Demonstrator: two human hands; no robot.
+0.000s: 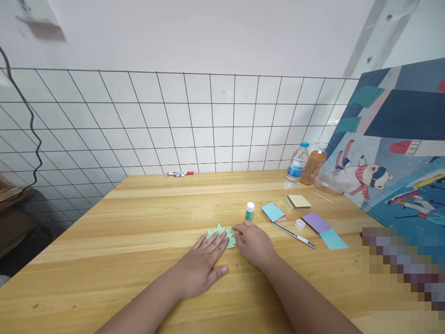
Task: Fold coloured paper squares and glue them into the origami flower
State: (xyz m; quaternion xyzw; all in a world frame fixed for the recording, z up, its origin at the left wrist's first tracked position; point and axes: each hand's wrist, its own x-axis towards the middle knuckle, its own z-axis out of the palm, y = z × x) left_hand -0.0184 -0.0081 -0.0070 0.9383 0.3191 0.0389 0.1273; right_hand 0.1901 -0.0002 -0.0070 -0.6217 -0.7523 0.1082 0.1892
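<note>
Pale green paper, shaped into a fan of sharp points, is seen near the middle of a wooden desk, at the fingers of two bare hands. It is partly covered by the left hand, which is laid palm down, its fingers straight and slightly parted, its thumb held out to the side over the desk. At the paper's right edge, the fingers of the right hand are curled; whether anything is pinched between them cannot be told. Very little weight is to be expected, and the paper is judged thin, easily bent, and easily creased or torn at its narrow tips. It is best taken by the broader body, or held down under flat fingers, since such light paper could be slid across the smooth desk. Leaf-like points are shown along the far edge and right side; the near part is hidden by the left hand. Just beyond the right hand, a white-topped green glue stick is stood upright.
</note>
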